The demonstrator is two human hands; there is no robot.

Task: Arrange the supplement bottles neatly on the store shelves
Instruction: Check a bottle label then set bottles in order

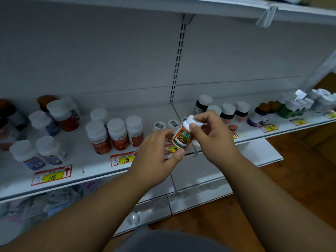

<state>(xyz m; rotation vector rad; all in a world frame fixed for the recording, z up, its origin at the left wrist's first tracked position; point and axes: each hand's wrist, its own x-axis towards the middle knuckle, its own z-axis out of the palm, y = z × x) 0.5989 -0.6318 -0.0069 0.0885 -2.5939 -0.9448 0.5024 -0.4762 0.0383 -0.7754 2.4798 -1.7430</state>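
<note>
Both hands hold one orange-labelled supplement bottle [182, 137] just above the shelf [87, 168] edge. The left hand [156, 151] pinches its base from below; the right hand [211, 133] curls fingers and thumb round the white cap. Its long axis tilts, cap up and toward the right hand. Just beyond the left hand two like bottles [166, 125] stand, probably the row it joins

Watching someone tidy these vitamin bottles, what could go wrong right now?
1. The orange-labelled bottle is held tilted in both hands, left hand and right hand, in front of the shelf edge; a slip could drop it to the floor.
2. Setting it down could knock the two small white bottles just behind it.
</note>
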